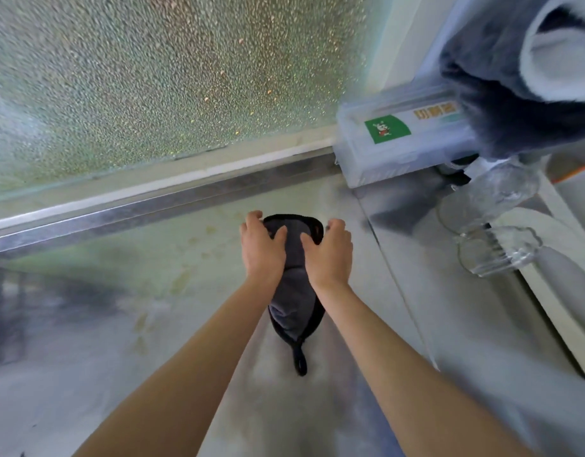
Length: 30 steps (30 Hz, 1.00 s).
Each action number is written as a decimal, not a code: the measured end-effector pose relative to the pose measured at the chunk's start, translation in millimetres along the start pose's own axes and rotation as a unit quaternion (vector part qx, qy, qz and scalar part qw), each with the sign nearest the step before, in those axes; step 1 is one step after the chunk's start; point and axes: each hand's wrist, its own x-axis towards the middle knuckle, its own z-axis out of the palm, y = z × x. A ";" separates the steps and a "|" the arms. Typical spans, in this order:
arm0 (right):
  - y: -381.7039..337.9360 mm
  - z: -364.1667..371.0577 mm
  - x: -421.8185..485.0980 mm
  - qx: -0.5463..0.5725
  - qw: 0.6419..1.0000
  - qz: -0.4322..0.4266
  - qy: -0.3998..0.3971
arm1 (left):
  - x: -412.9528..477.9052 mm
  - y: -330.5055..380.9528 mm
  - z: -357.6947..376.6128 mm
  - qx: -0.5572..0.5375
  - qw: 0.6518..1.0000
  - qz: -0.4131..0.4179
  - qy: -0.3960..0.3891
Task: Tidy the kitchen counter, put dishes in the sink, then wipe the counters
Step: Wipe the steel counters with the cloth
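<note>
Cloth, dark grey, lies on the counter mid-scene, long axis near to far, hanging loop at its near end. Left hand and right hand sit side by side on its far end, slightly apart. Fingers curl over the far edge with thumbs on top, so both grip the cloth. Frosted window just beyond. Far right: clear box with green label, glasses nearer, towel above. Edges motion-blurred.

Top of grey cloth hidden under left hand and right hand; plastic box label unreadable; hanging towel cropped by edge; glasses blurred.
</note>
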 end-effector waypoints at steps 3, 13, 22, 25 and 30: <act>0.2 8.8 1.0 -0.021 1.000 0.019 -0.004 | 2.6 -0.6 -1.2 -0.027 0.998 -0.047 -0.020; -30.0 -71.0 -14.4 0.187 0.967 -0.166 -0.050 | 4.8 36.6 -82.2 -0.107 0.981 0.157 -0.040; -34.8 -131.5 -68.3 0.213 0.938 -0.264 -0.069 | -73.3 48.4 -134.3 -0.146 0.944 0.285 -0.081; 1.1 -115.1 -97.4 0.207 0.949 -0.206 -0.117 | -97.0 8.2 -117.2 -0.115 0.960 0.241 -0.087; 66.7 -87.6 -137.8 0.125 0.963 -0.135 -0.199 | -123.9 -63.4 -95.2 -0.015 0.976 0.131 -0.175</act>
